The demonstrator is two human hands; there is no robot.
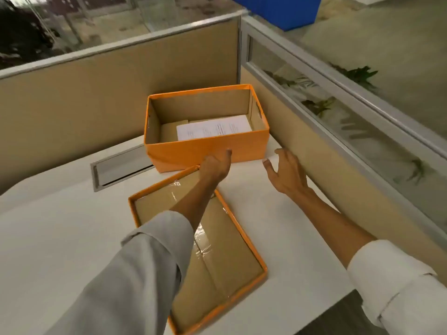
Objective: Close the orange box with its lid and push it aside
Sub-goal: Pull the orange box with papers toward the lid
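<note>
Orange box (208, 151): open-topped, deep in the desk corner, far side near the back partition (116, 93), right end just beside the side partition (321, 170). Tucked away there, so little room left behind or to the right. Inside, on the floor of the box: a white printed sheet (215, 128) over a brown flat piece (cannot tell what).

Lid (217, 250): just in front of the box, on the white desk (53, 226), upside down with the brown taped inside facing up, skewed to the box. Needs flipping and squaring before it fits.

Left hand (216, 165): at the box's near wall, above the lid's far corner, fingers loosely curled, thumb up against the orange face. Cannot tell whether gripping anything; probably steadying the box or reaching for the lid's far edge.

Right hand (287, 172): in front of the box's right end, fingers spread wide, holding nothing, hovering low over the desk, likely poised to take the lid's other side.

Cable slot (121, 165): left of the box, sunk into the desk.
</note>
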